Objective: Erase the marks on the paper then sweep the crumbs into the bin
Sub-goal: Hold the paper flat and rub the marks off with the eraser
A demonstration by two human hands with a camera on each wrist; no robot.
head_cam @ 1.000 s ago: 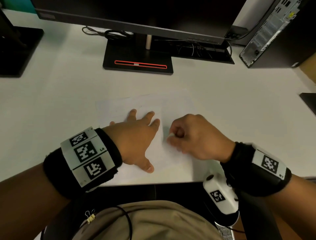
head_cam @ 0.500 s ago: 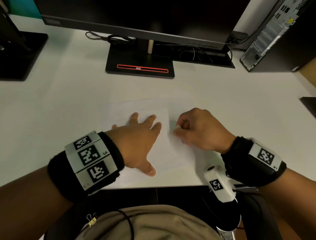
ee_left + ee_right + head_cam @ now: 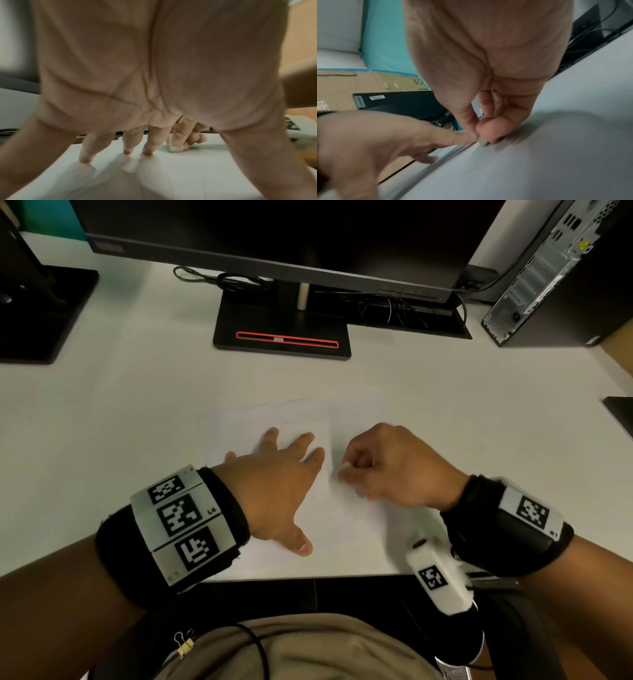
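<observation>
A white sheet of paper (image 3: 346, 522) lies on the white desk near its front edge. My left hand (image 3: 287, 474) lies flat on the paper with fingers spread, the fingertips (image 3: 145, 151) pressing it down. Just right of it, my right hand (image 3: 376, 470) pinches a small white eraser (image 3: 344, 466) between thumb and fingers. The eraser's (image 3: 174, 146) lower end touches the paper. In the right wrist view the eraser (image 3: 482, 142) peeks out under the thumb. Faint pencil lines show on the paper (image 3: 188, 175). No bin is in view.
A monitor on a black stand (image 3: 282, 337) occupies the back of the desk, with cables behind it. A computer tower (image 3: 548, 275) stands at the back right and a second black stand (image 3: 41, 313) at the back left. The desk's front edge (image 3: 308, 577) runs just below my hands.
My right hand with the eraser has shifted back and forth a little on the paper, ending slightly farther from me. The left hand stays pressed in place.
</observation>
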